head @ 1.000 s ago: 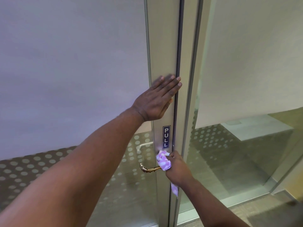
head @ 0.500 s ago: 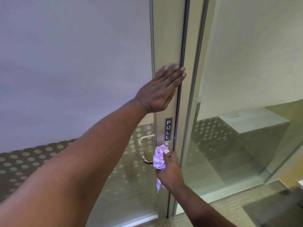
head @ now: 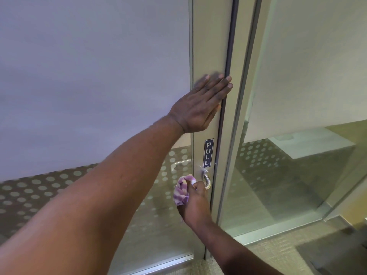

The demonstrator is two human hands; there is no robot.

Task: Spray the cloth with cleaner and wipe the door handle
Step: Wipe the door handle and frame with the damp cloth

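Frosted glass door panel (head: 89, 76) with a dotted lower band fills the view from nine to twelve o'clock; its pale metal door stile (head: 210, 46) runs vertically at centre. Left hand (head: 200, 104), fingers extended and together, lies flat against the stile, fingertips reaching the dark edge seal (head: 231, 36). At six o'clock from this hand sits a narrow blue "PULL" sign (head: 208, 153). Below the sign, the right hand (head: 195, 205) is clenched around a crumpled purple-and-white cloth (head: 182, 190), pressing it on the silver lever door handle (head: 207, 180), whose curved base shows at three o'clock of the cloth.
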